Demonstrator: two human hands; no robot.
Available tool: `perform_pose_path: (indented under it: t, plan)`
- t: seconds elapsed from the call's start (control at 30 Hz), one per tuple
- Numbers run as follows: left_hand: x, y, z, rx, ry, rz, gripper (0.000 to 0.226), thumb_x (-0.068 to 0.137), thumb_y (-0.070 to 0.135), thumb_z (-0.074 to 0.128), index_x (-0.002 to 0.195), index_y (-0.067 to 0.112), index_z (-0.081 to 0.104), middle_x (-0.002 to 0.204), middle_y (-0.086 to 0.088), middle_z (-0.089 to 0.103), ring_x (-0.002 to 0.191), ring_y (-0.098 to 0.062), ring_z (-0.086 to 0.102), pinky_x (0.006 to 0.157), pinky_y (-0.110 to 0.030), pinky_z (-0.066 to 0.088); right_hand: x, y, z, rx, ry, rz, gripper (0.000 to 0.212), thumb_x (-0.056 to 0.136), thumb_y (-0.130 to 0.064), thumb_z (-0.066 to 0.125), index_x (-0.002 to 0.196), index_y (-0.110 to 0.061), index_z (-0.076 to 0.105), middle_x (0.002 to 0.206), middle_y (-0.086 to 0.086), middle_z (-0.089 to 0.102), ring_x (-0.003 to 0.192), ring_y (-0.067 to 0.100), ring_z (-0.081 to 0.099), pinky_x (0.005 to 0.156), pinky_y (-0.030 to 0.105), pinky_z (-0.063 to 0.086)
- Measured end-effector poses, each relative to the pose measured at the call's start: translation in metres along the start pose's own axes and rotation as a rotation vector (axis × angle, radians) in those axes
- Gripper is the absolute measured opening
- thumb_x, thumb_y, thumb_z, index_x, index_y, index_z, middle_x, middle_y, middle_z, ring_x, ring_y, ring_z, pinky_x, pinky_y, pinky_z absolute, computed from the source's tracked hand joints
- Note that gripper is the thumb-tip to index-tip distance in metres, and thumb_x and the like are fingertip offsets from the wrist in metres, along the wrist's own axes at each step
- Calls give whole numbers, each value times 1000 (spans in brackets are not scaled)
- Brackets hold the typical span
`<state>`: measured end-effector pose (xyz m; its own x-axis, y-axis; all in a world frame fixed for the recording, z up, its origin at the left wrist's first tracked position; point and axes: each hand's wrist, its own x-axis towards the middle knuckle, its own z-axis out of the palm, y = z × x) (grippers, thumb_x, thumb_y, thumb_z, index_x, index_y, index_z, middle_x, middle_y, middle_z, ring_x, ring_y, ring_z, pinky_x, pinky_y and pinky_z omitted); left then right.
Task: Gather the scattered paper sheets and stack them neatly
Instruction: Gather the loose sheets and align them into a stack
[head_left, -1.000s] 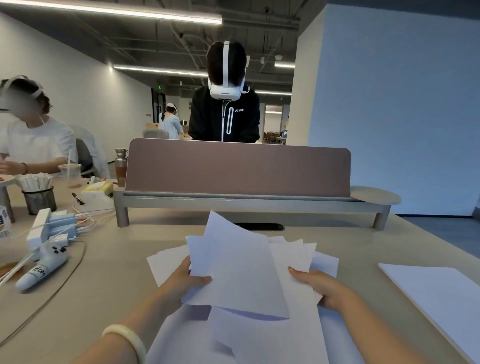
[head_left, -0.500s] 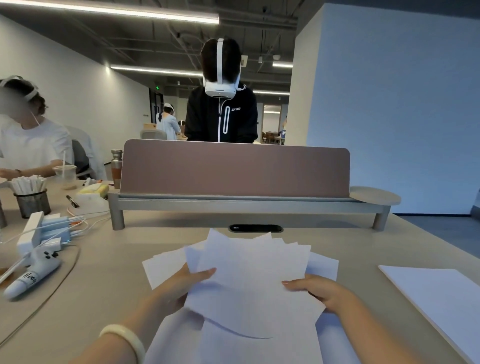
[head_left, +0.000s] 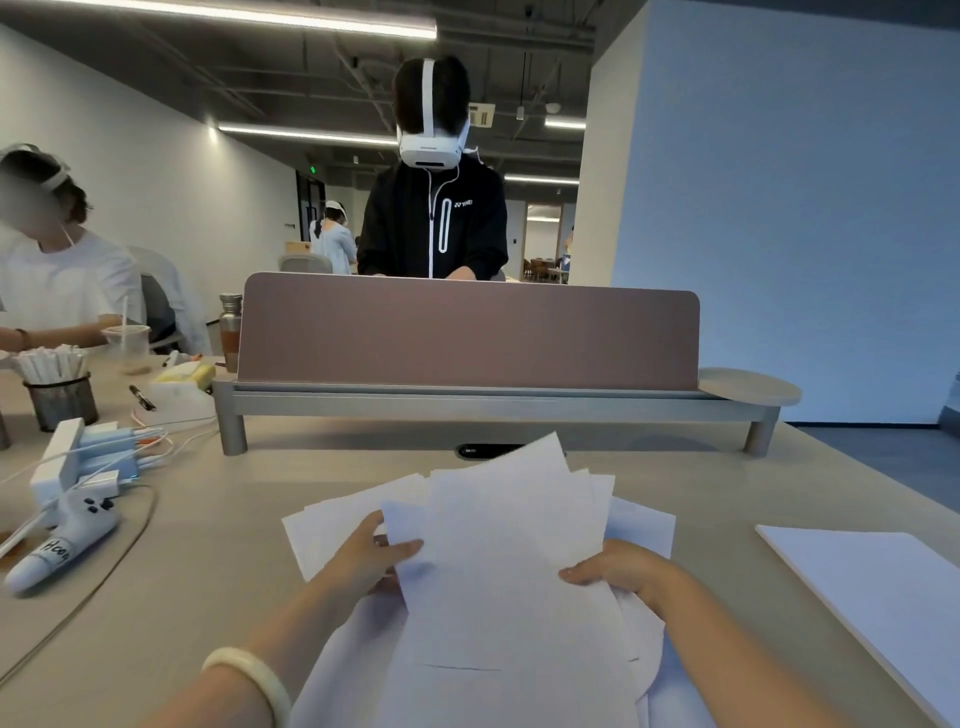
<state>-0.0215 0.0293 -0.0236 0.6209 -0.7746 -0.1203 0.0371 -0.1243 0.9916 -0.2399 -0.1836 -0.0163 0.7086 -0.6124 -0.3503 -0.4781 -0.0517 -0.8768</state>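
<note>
Several white paper sheets (head_left: 498, 540) lie in a loose, fanned bundle on the beige table (head_left: 208, 530) in front of me. My left hand (head_left: 371, 558) grips the bundle's left edge, thumb on top. My right hand (head_left: 621, 569) holds the right edge, fingers on top. More sheets lie flat beneath, sticking out at the left (head_left: 322, 525) and right (head_left: 644, 525). The sheets' corners do not line up.
A flat white paper stack (head_left: 878, 592) lies at the right table edge. A brown divider on a grey shelf (head_left: 467, 338) crosses the back. At the left lie a white controller (head_left: 62, 545), cables, chargers and a mesh cup. People sit opposite and at the left.
The top sheet, first tilted with its corner pointing up left, has swung round and dropped onto the bundle. Both hands have shifted slightly along the edges.
</note>
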Motion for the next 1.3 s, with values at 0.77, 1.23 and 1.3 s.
perform_pose_path:
  t: [0.77,1.23,1.3]
  plan:
    - [-27,7,-25,601,-67,82,137,12,93,57,133,28,47,128,2,56,116,-18,54,107,-34,39,-35,-12,-18,855,455,-270,42,86,-6,63,126,1,53,122,15,59,95,28,57,89,39,44]
    - [-18,8,-9,503,50,136,76,89,64,31,147,15,30,155,-5,28,143,-23,25,116,-38,16,-46,-36,-2,757,321,-291,45,82,-13,70,124,-3,58,118,13,65,105,30,63,94,43,48]
    - [-18,26,-16,2,-55,144,68,92,61,23,137,16,47,140,-3,52,131,-21,46,111,-37,31,-47,-32,1,723,287,-302,43,82,-13,69,123,-5,58,118,12,66,104,29,63,91,41,50]
